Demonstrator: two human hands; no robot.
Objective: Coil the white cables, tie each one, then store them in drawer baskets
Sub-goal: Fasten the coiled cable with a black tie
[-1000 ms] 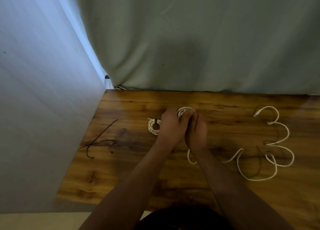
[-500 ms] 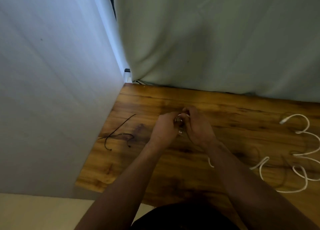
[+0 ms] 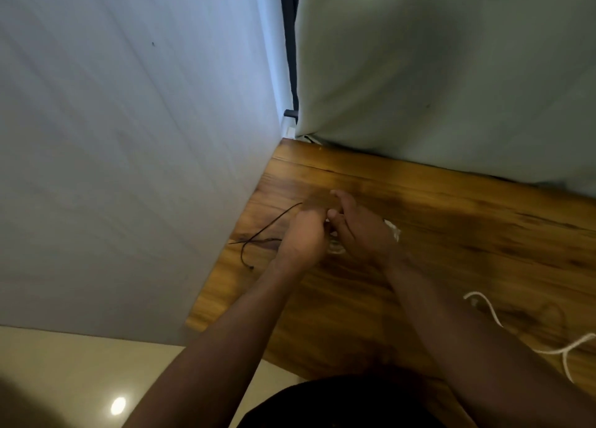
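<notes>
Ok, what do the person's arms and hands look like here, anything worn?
The left forearm and right forearm are bare, no sleeves in view. The left hand and right hand wear no gloves; no watch or ring shows, though the picture is blurred. A dark garment shows at the bottom edge.

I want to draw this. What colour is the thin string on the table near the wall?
The string is dark, almost black; head view.

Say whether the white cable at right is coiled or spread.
Spread: the white cable trails in loose open curves across the table.
</notes>
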